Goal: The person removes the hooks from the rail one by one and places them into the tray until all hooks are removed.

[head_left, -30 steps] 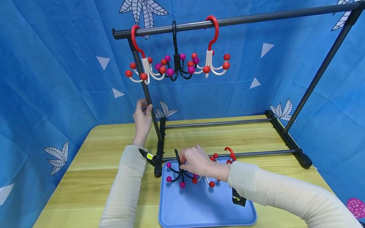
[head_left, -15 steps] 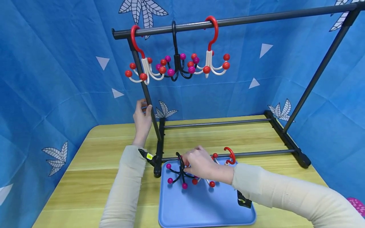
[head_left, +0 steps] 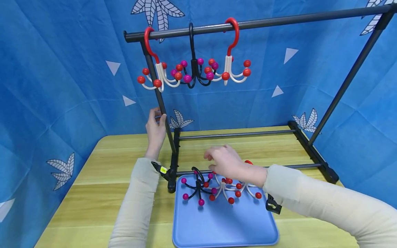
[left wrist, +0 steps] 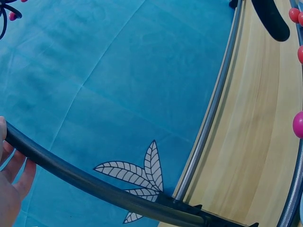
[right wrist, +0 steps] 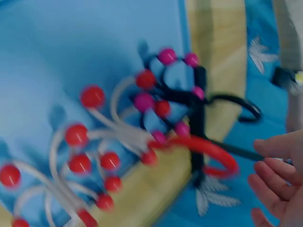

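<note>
My left hand (head_left: 156,132) holds the left post (left wrist: 94,183) of a black metal rack, thumb on one side and fingers on the other. My right hand (head_left: 225,161) hovers over the back edge of a blue tray (head_left: 223,224), fingers loosely bent and nothing between them. Below it in the tray lie a black multi-arm hanger (head_left: 198,186) with magenta ball tips and two white hangers with red balls, one in the middle (head_left: 222,186) and one to the right (head_left: 246,186). In the right wrist view, a blurred red hook (right wrist: 208,149) points towards the right hand (right wrist: 280,182).
From the rack's top rail (head_left: 279,18) hang a white hanger with a red hook (head_left: 159,71), a black hanger (head_left: 194,67) and another white one (head_left: 228,65). Low crossbars (head_left: 235,134) join the rack's feet on the wooden table (head_left: 102,193). Blue cloth (head_left: 77,86) hangs behind.
My right hand has let go of the black hanger and moved up and right. That hanger's hook has tipped to the right in the tray. The left hand stays on the post.
</note>
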{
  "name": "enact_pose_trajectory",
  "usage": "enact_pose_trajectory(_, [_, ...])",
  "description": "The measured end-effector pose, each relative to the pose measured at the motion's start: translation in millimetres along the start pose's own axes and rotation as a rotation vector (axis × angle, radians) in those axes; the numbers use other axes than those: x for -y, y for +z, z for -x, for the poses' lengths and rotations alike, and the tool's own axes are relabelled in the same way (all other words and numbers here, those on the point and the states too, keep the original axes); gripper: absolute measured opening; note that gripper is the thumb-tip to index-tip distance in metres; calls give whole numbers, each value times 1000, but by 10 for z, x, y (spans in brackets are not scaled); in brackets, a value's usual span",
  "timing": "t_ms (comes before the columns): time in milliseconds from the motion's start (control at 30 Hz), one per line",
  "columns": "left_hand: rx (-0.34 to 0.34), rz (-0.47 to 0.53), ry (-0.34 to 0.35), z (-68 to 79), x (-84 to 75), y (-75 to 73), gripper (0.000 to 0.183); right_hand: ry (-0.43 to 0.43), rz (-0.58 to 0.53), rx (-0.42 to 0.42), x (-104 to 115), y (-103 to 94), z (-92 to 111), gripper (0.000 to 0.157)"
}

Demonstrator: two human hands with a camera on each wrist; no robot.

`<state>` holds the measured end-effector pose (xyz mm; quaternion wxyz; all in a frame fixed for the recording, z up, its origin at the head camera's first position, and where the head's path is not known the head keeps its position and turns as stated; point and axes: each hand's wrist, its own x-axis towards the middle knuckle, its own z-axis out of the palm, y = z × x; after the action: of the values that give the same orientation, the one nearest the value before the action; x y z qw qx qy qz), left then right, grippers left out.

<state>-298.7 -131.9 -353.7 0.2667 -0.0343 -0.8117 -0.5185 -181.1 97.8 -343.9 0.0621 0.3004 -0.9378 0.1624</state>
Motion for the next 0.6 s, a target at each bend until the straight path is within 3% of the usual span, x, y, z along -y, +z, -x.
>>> enact_pose_trajectory(200, [6, 5, 8, 1, -7, -2, 30, 8, -16, -211, -59, -495, -143, 12])
enact_pose_trajectory(333, [8, 7, 9, -2, -2, -1, 29, 47, -52, -301, -63, -849, -199, 9])
enact_pose_trajectory(600, [6, 0, -1, -3, 1, -1, 28, 15, -29, -467, -101, -1367, -267, 11])
